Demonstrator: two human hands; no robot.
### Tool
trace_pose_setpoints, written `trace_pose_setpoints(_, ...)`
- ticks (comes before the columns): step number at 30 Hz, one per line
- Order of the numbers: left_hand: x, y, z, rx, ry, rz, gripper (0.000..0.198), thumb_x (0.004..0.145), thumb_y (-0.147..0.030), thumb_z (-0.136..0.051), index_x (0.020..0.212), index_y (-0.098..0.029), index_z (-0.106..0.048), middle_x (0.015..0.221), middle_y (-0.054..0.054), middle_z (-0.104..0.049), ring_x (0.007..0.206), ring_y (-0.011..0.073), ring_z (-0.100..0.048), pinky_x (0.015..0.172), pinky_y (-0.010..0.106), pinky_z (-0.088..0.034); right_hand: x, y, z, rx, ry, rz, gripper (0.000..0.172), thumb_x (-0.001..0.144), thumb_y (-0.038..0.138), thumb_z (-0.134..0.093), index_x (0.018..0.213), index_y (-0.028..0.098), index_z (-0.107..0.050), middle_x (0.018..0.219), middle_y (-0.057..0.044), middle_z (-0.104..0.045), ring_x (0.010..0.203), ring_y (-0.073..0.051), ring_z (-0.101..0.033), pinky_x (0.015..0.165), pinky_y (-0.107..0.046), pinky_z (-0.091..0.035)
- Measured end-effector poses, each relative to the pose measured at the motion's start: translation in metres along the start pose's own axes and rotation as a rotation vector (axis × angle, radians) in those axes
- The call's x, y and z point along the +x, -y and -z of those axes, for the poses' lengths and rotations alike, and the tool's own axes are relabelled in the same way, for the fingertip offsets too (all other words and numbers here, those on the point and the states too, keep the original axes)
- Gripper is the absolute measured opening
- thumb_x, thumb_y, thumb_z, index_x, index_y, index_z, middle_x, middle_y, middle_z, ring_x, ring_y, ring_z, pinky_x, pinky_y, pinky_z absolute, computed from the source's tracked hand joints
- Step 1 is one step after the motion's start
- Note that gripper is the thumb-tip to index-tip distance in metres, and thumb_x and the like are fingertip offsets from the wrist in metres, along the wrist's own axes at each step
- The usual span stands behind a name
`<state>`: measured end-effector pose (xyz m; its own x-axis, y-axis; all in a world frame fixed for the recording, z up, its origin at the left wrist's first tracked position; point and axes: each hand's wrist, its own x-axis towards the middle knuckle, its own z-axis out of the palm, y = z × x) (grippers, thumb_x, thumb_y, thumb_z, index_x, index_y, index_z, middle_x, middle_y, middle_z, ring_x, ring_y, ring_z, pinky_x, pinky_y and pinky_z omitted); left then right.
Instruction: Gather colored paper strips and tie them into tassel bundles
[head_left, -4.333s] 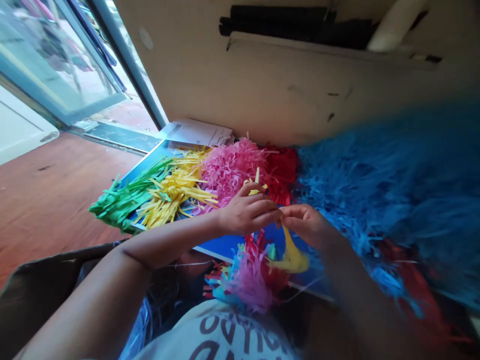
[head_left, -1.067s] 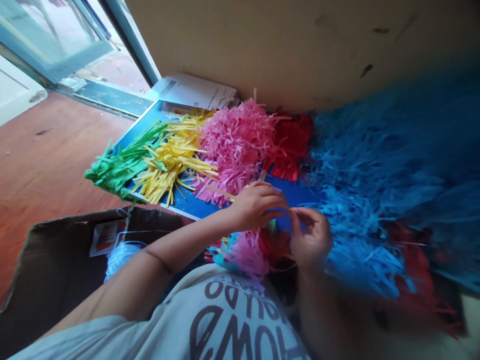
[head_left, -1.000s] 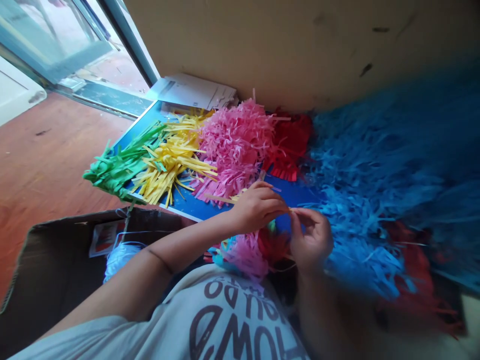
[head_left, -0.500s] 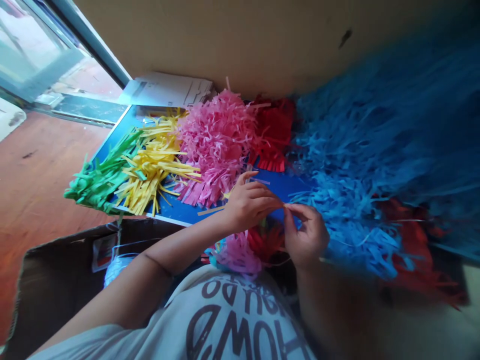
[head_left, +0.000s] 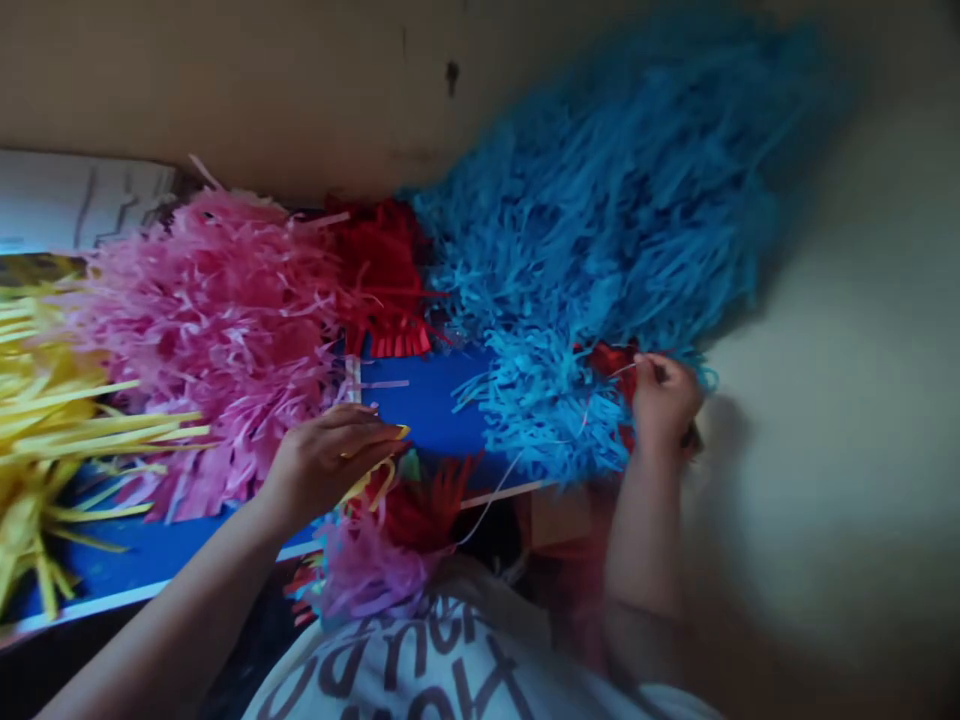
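My left hand (head_left: 330, 455) is closed in a pinch on a yellow paper strip (head_left: 403, 433), above the front edge of the blue tabletop. Below it, in my lap, lies a bunch of fringed paper (head_left: 375, 565), pink and red with bits of other colours. My right hand (head_left: 667, 400) reaches out to the right, its fingertips pinched on a thin white string (head_left: 491, 500). That string runs back across the blue fringe toward my lap. Just beside the right hand are red paper (head_left: 613, 362) and a smaller heap of blue fringe (head_left: 555, 400).
A large blue fringe pile (head_left: 615, 190) leans against the wall. Pink fringe (head_left: 217, 300), red fringed paper (head_left: 384, 265) and yellow fringe (head_left: 52, 420) lie along the blue tabletop (head_left: 427, 395). White printed sheets (head_left: 82, 195) sit at the far left.
My hands, together at the fingertips before, are now wide apart. The right has moved out to the right with the string. The view has turned right, and the green fringe is out of sight.
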<state>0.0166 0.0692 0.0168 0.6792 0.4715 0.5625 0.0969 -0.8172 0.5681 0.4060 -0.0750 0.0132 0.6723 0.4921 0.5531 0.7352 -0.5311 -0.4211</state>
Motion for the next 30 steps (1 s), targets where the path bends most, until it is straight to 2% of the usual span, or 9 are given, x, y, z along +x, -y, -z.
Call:
trace_pose_setpoints(4,0.0,-0.006,-0.004,-0.147,0.037,0.089,0.018,0.094,-0.022,-0.063,0.107,-0.021,-0.075,0.091,0.006,-0.077,0.08,0.0141,-0.073,0.07,0.019,-0.057,0.045,-0.053,-0.019,-0.101,0.08,0.029,0.017,0.084,0.026,-0.064,0.089,0.015,-0.075,0.09,-0.014,-0.067,0.082,-0.022,-0.054,0.075,-0.035,-0.042)
trace_pose_setpoints(9,-0.006,-0.01,-0.002,-0.213,0.063,0.2,0.025,0.097,-0.023,-0.056,0.115,-0.021,-0.074,0.097,0.008,-0.076,0.085,0.0147,-0.074,0.073,0.019,-0.057,0.046,-0.049,-0.023,-0.166,0.19,0.063,0.017,0.085,0.023,-0.058,0.086,0.016,-0.074,0.095,-0.014,-0.066,0.087,-0.022,-0.053,0.078,-0.035,-0.041)
trace_pose_setpoints(15,-0.016,-0.018,0.005,-0.315,-0.058,0.563,0.035,0.09,-0.048,-0.065,0.096,-0.015,-0.074,0.089,0.009,-0.077,0.08,0.0179,-0.073,0.071,0.023,-0.058,0.043,-0.047,-0.012,-0.223,0.191,0.009,0.024,0.085,0.021,-0.058,0.1,0.013,-0.075,0.103,-0.017,-0.068,0.089,-0.023,-0.055,0.079,-0.036,-0.041)
trace_pose_setpoints(19,-0.019,-0.026,0.012,-0.338,-0.03,0.568,0.034,0.087,-0.049,-0.068,0.094,-0.016,-0.075,0.086,0.007,-0.077,0.078,0.0167,-0.072,0.072,0.023,-0.057,0.049,-0.038,-0.014,-0.262,0.244,-0.014,0.022,0.081,0.022,-0.062,0.094,0.014,-0.076,0.107,-0.015,-0.067,0.088,-0.022,-0.057,0.077,-0.036,-0.04)
trace_pose_setpoints(22,-0.025,-0.029,0.02,-0.382,-0.081,0.622,0.032,0.082,-0.048,-0.074,0.09,-0.017,-0.075,0.083,0.006,-0.076,0.077,0.0165,-0.071,0.072,0.023,-0.056,0.053,-0.033,0.005,-0.225,0.154,-0.058,0.02,0.081,0.022,-0.06,0.086,0.011,-0.076,0.1,-0.018,-0.069,0.089,-0.025,-0.061,0.078,-0.037,-0.043)
trace_pose_setpoints(25,-0.029,-0.035,0.02,-0.609,-0.174,0.814,0.035,0.073,-0.049,-0.081,0.083,-0.016,-0.071,0.073,0.004,-0.073,0.067,0.015,-0.068,0.063,0.022,-0.054,0.032,-0.006,0.027,-0.021,0.028,-0.088,0.022,0.084,0.029,-0.06,0.086,0.014,-0.075,0.086,-0.015,-0.071,0.085,-0.026,-0.065,0.079,-0.038,-0.048)
trace_pose_setpoints(27,-0.029,-0.041,0.014,-0.844,-0.237,0.94,0.04,0.066,-0.049,-0.086,0.078,-0.016,-0.067,0.067,0.001,-0.07,0.06,0.0133,-0.066,0.059,0.023,-0.053,-0.002,0.033,0.033,0.268,0.035,-0.147,0.027,0.085,0.039,-0.062,0.092,0.016,-0.074,0.077,-0.009,-0.071,0.071,-0.022,-0.066,0.069,-0.035,-0.051)
trace_pose_setpoints(28,-0.027,-0.044,0.01,-0.973,-0.263,0.983,0.042,0.063,-0.049,-0.088,0.078,-0.016,-0.065,0.066,0.0,-0.069,0.059,0.0129,-0.065,0.058,0.023,-0.053,-0.025,0.058,0.033,0.464,0.088,-0.208,0.03,0.083,0.045,-0.064,0.092,0.017,-0.072,0.073,-0.006,-0.07,0.064,-0.02,-0.065,0.061,-0.032,-0.051)
trace_pose_setpoints(30,-0.026,-0.048,0.0,-1.175,-0.285,1.022,0.047,0.058,-0.047,-0.091,0.078,-0.016,-0.063,0.067,0.0,-0.07,0.059,0.0122,-0.065,0.057,0.022,-0.052,-0.074,0.112,0.032,0.684,0.421,-0.258,0.034,0.077,0.051,-0.072,0.084,0.018,-0.071,0.065,-0.002,-0.068,0.054,-0.017,-0.061,0.052,-0.027,-0.047)
